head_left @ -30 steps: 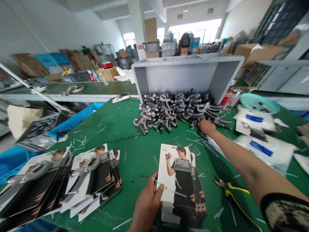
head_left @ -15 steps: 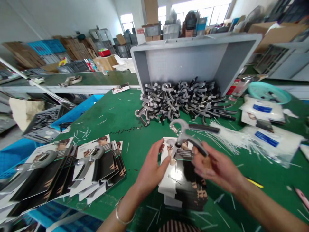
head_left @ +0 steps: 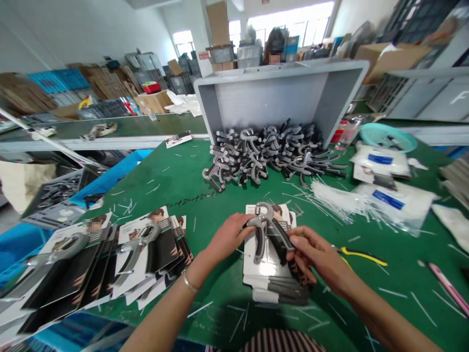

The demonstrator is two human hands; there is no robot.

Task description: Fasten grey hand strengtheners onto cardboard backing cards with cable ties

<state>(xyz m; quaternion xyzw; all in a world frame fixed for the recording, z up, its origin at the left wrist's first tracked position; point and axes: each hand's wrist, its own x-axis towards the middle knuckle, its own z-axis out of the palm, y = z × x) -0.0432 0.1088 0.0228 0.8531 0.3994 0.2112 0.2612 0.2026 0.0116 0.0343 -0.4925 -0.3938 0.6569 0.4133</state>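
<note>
Plastic hand gripper, curved, between left hand, right hand, on glossy card

Narrow mat gap between card stacks

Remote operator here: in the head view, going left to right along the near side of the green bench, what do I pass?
Fanned printed cards bearing grey hand grippers → bare left hand → grey-and-black spring hand gripper → bare right hand → slim yellow tool handle → slim pink tool
</note>
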